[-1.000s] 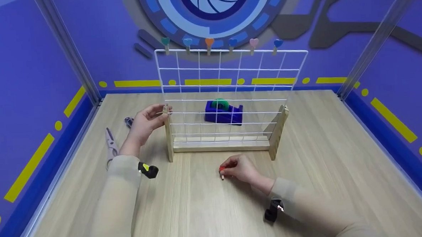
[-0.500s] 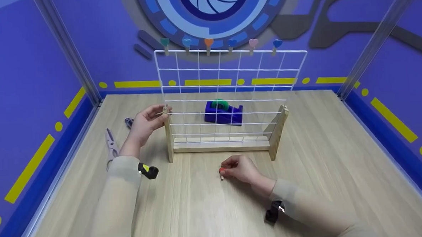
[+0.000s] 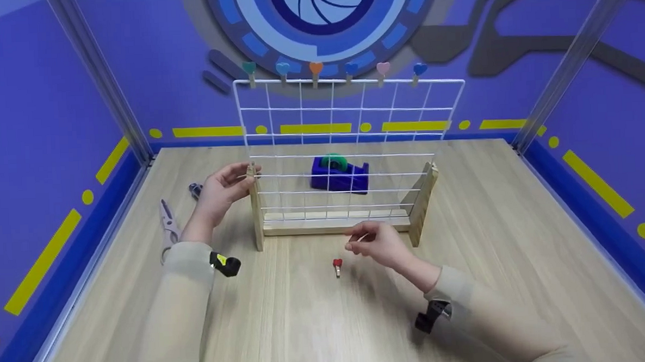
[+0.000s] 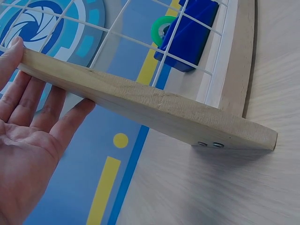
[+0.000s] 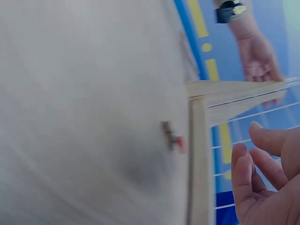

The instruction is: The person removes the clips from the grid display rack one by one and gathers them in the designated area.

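Red clip (image 3: 337, 264) on table (image 3: 307, 323), near side of rack (image 3: 335, 224), a little left of right hand (image 3: 377, 244). Right hand off it, above table, fingers loosely curled, holding nothing. Left hand (image 3: 222, 188) steadying rack's left post (image 3: 256, 205), fingers straight along the wood. Clip probably light, rigid, spring-loaded; small enough to skid or flip if nudged. Best taken by pinching the wooden tail end, thumb and forefinger, squeezing to open. More clips (image 3: 316, 70) along grid (image 3: 348, 142) top edge.
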Demonstrator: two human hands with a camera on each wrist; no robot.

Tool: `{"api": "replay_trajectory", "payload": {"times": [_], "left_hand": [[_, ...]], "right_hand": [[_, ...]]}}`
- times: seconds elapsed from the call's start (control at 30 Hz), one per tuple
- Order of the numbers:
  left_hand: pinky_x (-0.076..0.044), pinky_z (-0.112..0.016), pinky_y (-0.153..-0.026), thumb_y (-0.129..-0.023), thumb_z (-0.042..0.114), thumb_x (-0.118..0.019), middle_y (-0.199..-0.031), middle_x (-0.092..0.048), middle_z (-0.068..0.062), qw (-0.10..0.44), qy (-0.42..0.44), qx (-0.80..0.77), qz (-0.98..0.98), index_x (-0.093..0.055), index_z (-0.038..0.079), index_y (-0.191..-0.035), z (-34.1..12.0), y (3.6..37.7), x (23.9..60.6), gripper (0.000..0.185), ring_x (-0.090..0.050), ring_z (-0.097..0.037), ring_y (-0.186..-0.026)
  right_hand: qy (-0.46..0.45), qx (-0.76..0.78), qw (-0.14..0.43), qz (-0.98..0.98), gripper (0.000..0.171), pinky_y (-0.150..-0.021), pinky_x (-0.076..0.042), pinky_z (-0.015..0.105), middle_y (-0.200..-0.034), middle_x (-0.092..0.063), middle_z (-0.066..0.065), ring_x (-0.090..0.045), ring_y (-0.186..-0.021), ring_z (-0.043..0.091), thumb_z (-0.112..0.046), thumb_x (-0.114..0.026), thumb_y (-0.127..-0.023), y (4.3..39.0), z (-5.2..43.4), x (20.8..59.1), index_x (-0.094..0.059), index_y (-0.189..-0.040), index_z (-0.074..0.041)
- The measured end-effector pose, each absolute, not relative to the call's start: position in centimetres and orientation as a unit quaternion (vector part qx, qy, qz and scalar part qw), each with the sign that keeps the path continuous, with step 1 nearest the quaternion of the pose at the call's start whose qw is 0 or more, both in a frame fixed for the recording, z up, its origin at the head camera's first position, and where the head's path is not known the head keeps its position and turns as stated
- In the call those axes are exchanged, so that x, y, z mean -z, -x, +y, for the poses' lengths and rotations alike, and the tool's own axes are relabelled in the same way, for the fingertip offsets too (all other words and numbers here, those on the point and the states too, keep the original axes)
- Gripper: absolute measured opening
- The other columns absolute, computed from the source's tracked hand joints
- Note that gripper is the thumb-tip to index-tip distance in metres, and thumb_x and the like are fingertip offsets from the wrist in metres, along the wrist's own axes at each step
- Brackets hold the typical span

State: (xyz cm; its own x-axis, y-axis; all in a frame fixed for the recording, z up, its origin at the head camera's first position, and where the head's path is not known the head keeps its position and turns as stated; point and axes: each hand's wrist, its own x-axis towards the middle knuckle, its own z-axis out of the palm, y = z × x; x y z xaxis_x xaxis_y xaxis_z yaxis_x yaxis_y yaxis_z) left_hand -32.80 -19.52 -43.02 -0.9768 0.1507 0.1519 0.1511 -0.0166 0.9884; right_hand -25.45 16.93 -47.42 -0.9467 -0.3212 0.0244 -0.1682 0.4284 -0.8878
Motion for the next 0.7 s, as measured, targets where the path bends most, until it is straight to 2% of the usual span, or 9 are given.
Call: {"api": "replay_trajectory", "payload": {"times": [0.2, 0.43, 0.53, 0.7], "left_hand": [[-0.059, -0.026, -0.097, -0.099, 0.007, -0.068, -0.132, -0.071, 0.002, 0.003, 0.113, 0.713, -0.692, -0.054, -0.001, -0.144, -19.5, 32.8, 43.2, 0.048, -0.067, -0.008, -0.119], [-0.059, -0.026, -0.098, -0.099, 0.006, -0.068, -0.133, -0.071, 0.0, 0.002, 0.111, 0.717, -0.688, -0.053, 0.0, -0.144, -19.4, 32.7, 43.0, 0.048, -0.068, -0.007, -0.117], [-0.059, -0.026, -0.098, -0.099, 0.006, -0.068, -0.132, -0.071, 0.001, 0.001, 0.109, 0.718, -0.688, -0.053, -0.001, -0.144, -19.4, 32.7, 43.0, 0.049, -0.068, -0.006, -0.116], [-0.059, -0.027, -0.098, -0.099, 0.006, -0.068, -0.129, -0.072, 0.004, 0.001, 0.106, 0.719, -0.687, -0.053, -0.001, -0.144, -19.3, 32.6, 43.0, 0.048, -0.068, -0.007, -0.116]], "right_hand": [[0.147, 0.517, 0.038, 0.842, 0.026, -0.069, -0.058, 0.02, -0.099, -0.076, 0.01, -0.068, -0.081, 0.013, -0.012, -0.078, -0.091, 25.2, 18.1, 43.2, -0.075, -0.116, -0.007], [0.164, 0.56, -0.027, 0.811, 0.029, -0.072, -0.059, 0.02, -0.104, -0.075, 0.015, -0.069, -0.083, 0.012, -0.004, -0.076, -0.091, 25.5, 20.0, 37.4, -0.072, -0.12, -0.001], [0.168, 0.586, -0.054, 0.791, 0.03, -0.075, -0.06, 0.02, -0.103, -0.076, 0.01, -0.07, -0.083, 0.01, 0.0, -0.075, -0.09, 25.8, 20.8, 34.8, -0.071, -0.119, 0.004], [0.184, 0.623, -0.118, 0.751, 0.025, -0.077, -0.061, 0.021, -0.098, -0.078, 0.0, -0.071, -0.083, 0.01, 0.006, -0.075, -0.089, 26.2, 21.9, 30.5, -0.074, -0.114, 0.001]]}}
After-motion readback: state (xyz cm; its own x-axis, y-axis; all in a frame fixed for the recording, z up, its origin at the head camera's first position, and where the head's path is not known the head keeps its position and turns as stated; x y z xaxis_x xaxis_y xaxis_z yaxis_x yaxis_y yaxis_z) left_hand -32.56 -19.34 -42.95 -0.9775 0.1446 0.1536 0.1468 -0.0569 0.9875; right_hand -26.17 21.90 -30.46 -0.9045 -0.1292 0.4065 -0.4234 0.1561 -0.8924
